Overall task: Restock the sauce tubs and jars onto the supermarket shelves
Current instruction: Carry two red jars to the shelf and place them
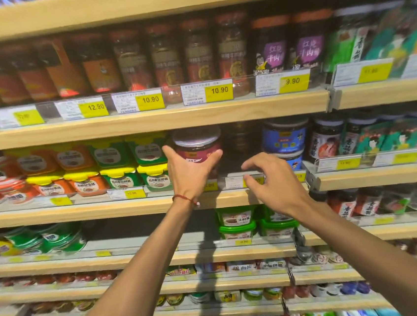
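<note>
- middle shelf [105,210]: wooden board with a clear price rail along the front; the landmark, the maroon tub [197,147], sits at its centre
- green tubs [149,164]: yellow lids, stacked two high, just left of the maroon tub
- blue tubs [283,137]: stacked, right of the maroon tub, with an open gap between
- dark jar [241,139]: deep in that gap, behind and right of the maroon tub; blurry, label unreadable
- maroon tub: round, clear lid, upright at the shelf front; can't tell if its base is down yet
- handling guess: rigid plastic, filled so moderately heavy, smooth label may be slick; best held low round the body, not by the lid, which may pop off
- left hand [191,175]: holding the maroon tub, thumb and fingers spread wide round its lower front
- right hand [274,179]: empty, fingers loosely bent, over the rail right of the maroon tub, not touching it
- red bracelet [184,199]: on the left wrist, below the maroon tub
</note>
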The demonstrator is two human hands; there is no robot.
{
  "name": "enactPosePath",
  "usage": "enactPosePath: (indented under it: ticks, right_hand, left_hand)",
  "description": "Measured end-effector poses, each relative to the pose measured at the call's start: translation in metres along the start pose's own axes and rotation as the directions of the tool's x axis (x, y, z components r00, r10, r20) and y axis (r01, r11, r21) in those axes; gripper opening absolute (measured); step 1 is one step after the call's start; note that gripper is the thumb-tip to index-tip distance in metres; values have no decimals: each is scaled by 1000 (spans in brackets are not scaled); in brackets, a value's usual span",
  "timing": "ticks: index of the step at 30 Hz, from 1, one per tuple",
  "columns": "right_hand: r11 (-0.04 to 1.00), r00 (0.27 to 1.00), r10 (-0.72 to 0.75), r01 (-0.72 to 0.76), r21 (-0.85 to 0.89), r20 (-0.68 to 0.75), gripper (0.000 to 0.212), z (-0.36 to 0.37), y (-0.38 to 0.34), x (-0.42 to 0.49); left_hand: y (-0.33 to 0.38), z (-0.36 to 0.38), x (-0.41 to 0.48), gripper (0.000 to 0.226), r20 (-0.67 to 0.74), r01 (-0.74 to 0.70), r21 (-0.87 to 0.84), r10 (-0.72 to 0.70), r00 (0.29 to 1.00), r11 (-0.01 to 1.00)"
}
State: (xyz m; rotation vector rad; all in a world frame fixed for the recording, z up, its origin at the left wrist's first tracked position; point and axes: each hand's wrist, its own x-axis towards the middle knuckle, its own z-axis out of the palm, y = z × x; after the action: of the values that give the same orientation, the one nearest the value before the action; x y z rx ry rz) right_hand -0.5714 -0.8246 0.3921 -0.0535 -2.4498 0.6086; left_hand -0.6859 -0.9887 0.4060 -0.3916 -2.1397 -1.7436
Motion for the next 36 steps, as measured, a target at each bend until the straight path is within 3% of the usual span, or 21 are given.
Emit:
enactPosePath:
  ticks: [11,19,24,28,36]
  right_hand:
    - [981,997,8,-23,194,78,59,28,-17,18]
    - [975,996,45,-62,211,81,58,41,-19,22]
    - [978,991,60,-82,190,117,61,44,-15,28]
    - [980,982,80,-109,168,173,63,50,-14,34]
    - [996,988,54,-64,66,145,53,47,-9,34]
  left_hand:
    - [-9,2,-1,83,-39,-61,38,62,997,997]
    - [-8,9,-4,79,-15,-85,142,88,996,986]
    - [-18,1,-1,106,-32,-24,118,28,999,993]
    - [-23,2,1,91,-54,-27,161,36,998,987]
    - [-25,4,4,63,-135,-128,219,160,978,967]
